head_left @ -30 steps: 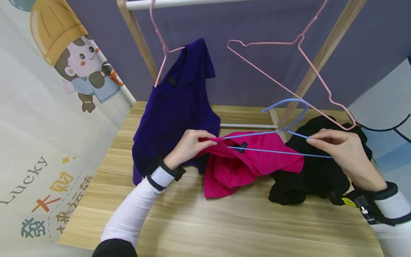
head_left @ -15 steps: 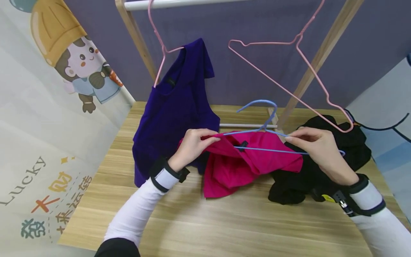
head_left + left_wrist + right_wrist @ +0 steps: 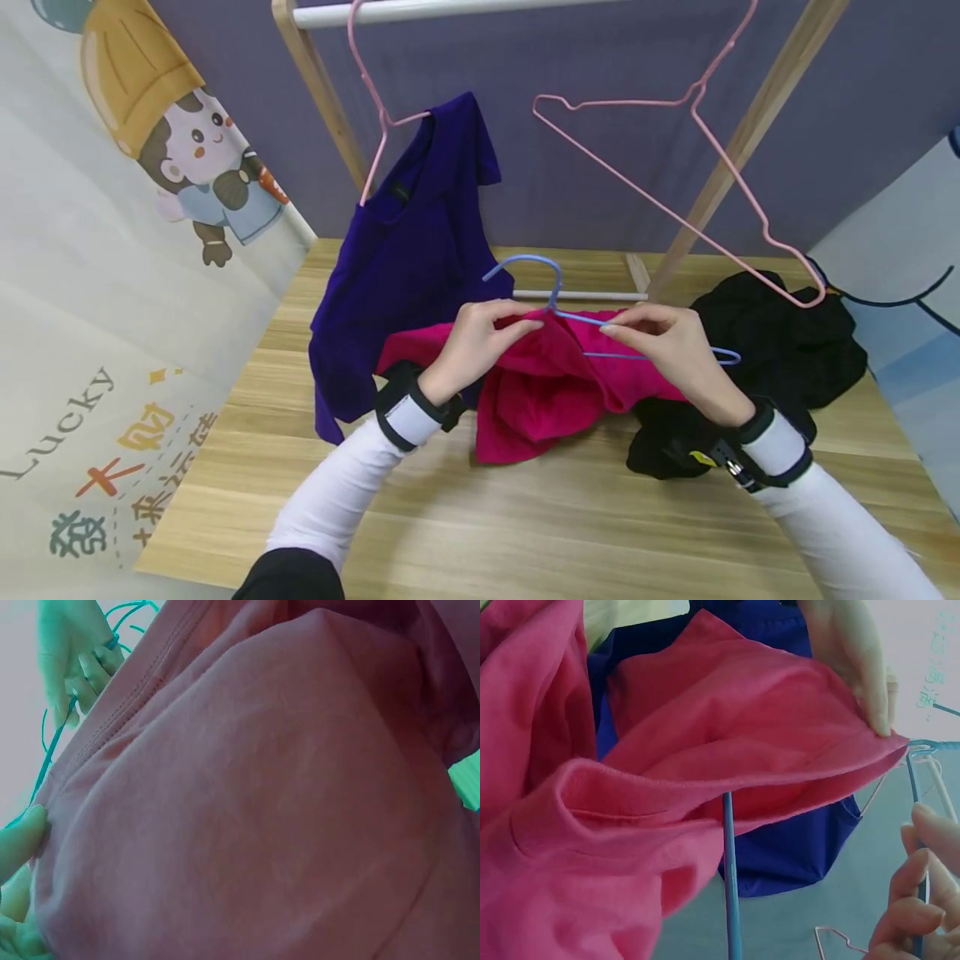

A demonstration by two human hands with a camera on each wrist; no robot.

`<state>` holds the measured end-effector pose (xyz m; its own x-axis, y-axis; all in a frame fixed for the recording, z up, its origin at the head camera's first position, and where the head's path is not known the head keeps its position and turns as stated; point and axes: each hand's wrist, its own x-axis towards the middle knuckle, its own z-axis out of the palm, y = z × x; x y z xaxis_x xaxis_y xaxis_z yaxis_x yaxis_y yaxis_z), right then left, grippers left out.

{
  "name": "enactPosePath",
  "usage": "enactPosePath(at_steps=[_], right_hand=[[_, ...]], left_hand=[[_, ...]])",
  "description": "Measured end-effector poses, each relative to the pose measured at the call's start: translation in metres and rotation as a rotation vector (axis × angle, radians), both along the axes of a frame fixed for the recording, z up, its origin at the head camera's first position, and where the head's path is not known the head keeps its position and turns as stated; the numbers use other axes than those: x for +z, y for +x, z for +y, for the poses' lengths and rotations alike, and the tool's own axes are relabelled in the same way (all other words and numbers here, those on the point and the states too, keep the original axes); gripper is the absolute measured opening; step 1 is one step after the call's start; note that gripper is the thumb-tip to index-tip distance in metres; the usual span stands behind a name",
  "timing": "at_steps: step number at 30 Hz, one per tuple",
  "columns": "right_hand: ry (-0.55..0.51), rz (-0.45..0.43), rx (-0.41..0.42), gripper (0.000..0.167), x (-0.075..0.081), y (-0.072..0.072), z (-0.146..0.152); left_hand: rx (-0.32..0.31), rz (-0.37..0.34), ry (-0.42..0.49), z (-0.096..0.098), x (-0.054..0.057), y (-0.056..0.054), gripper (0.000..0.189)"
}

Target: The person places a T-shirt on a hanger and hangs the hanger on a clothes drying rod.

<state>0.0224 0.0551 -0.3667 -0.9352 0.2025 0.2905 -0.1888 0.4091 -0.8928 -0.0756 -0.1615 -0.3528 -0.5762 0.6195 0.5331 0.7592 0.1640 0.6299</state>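
In the head view, my left hand (image 3: 487, 346) pinches the neckline edge of a bright pink T-shirt (image 3: 536, 408) lying crumpled on the table. My right hand (image 3: 671, 346) grips one sloping arm of a blue hanger (image 3: 557, 287), thumb against fingers. The hanger's other arm is inside the shirt, hidden by cloth, and its hook rises just right of my left fingertips. From the right wrist view, the hanger's lower bar (image 3: 732, 877) enters the open neckline. Pink cloth (image 3: 247, 787) fills most of the left wrist view.
A dark purple shirt (image 3: 420, 258) hangs on a pink hanger (image 3: 367, 79) at left, from the rack's white rod (image 3: 450, 10). Another pink hanger (image 3: 637, 103) hangs bare at right. Black clothing (image 3: 787, 333) lies on the wooden table (image 3: 480, 533) at right.
My right hand has moved left with the blue hanger, sliding it farther into the pink T-shirt. The left hand has shifted slightly right, still pinching the neckline, and pink cloth now spreads farther left.
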Motion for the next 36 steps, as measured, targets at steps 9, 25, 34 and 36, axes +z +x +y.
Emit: enactPosePath(at_steps=[9,25,34,36], right_hand=[[0.029,-0.038,-0.014,0.02,-0.005,-0.003,-0.007],[0.329,0.36,-0.022,0.033,0.006,0.025,0.0],[0.445,0.341,0.214,0.02,-0.028,0.036,-0.006],[0.484,0.342,0.22,0.027,-0.039,0.035,-0.005]], left_hand=[[0.03,0.014,0.019,0.004,0.0,0.001,0.016],[0.067,-0.032,0.061,-0.004,0.007,-0.013,0.015],[0.103,-0.062,0.068,-0.007,0.009,-0.017,0.015],[0.11,-0.077,0.067,-0.008,0.01,-0.017,0.015]])
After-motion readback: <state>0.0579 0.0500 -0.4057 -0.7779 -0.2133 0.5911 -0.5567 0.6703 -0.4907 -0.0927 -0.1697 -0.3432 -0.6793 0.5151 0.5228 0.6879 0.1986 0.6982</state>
